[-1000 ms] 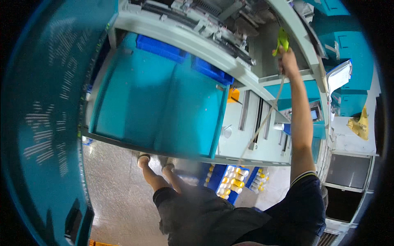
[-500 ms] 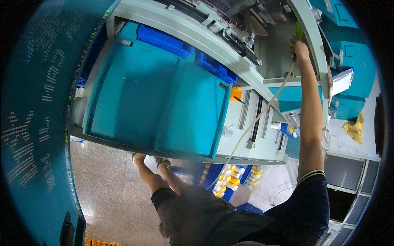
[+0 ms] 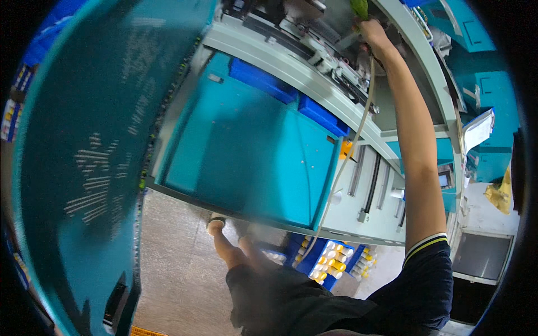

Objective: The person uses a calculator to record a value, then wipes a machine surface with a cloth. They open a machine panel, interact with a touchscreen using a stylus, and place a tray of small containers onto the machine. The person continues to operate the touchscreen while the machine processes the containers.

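My right hand [image 3: 371, 31] reaches far up to the back, inside the open bay of a grey and teal machine. Its fingers are closed around something with a green top [image 3: 359, 8], whose exact kind I cannot make out. A thin beige hose [image 3: 365, 112] hangs from just below that hand and runs down over the machine front toward my body. Beside the hand lies the machine's mechanism of rails and metal parts [image 3: 319, 53]. My left hand is outside the picture.
A teal perforated door [image 3: 112, 140] stands at the left. Before me is a teal panel [image 3: 252, 151], with blue bins [image 3: 263, 81] behind it. Blue trays with white and yellow cylinders [image 3: 335, 260] are low near my legs. Papers [image 3: 479, 129] hang at the right.
My view has swung, so the machine sits further right and lower. My right hand has gone deeper into the bay, up and left, with the green-topped thing and the hose.
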### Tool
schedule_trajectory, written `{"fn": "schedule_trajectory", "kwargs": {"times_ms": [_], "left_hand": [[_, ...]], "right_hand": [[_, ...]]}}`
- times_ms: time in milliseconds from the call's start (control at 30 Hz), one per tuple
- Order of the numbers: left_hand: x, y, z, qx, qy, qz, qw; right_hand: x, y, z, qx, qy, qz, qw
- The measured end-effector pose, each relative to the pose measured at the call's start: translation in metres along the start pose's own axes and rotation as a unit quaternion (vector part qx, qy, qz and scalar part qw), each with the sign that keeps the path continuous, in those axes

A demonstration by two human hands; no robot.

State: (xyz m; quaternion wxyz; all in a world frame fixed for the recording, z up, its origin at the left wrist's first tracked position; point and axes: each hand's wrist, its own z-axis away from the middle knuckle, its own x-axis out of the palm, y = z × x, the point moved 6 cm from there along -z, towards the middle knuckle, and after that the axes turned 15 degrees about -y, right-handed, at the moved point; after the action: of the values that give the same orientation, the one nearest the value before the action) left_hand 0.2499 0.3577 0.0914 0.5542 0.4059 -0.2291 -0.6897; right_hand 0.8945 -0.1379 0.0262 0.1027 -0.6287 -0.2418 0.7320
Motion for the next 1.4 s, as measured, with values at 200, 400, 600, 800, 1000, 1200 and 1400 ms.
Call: {"fn": "schedule_trajectory", "kwargs": {"times_ms": [200, 400, 600, 800, 1000, 1200, 1400], "left_hand": [[0.005, -0.006, -0.005, 0.258, 0.034, -0.055, 0.964], [0.014, -0.019, -0.011, 0.219, 0.044, 0.025, 0.975], [0.038, -0.018, -0.072, -0.197, -0.197, -0.143, 0.950], [0.069, 0.036, -0.027, 0.192, -0.009, -0.032, 0.981], [0.096, 0.045, -0.029, 0.214, -0.014, -0.063, 0.975], [0.128, 0.061, -0.026, 0.177, -0.006, -0.020, 0.984], [0.181, 0.092, -0.024, 0.275, 0.041, -0.080, 0.957]], "right_hand": [[-0.018, -0.004, -0.017, 0.010, 0.033, 0.153, 0.988], [-0.017, 0.004, -0.038, 0.058, 0.030, 0.059, 0.996], [0.009, -0.016, 0.027, 0.052, 0.102, 0.051, 0.992], [0.034, -0.025, 0.099, 0.121, 0.037, -0.029, 0.992], [0.038, -0.006, 0.100, 0.137, -0.022, -0.151, 0.979], [0.044, 0.027, 0.127, 0.142, -0.123, -0.187, 0.964], [0.022, 0.085, 0.192, 0.220, -0.013, -0.196, 0.955]]}}
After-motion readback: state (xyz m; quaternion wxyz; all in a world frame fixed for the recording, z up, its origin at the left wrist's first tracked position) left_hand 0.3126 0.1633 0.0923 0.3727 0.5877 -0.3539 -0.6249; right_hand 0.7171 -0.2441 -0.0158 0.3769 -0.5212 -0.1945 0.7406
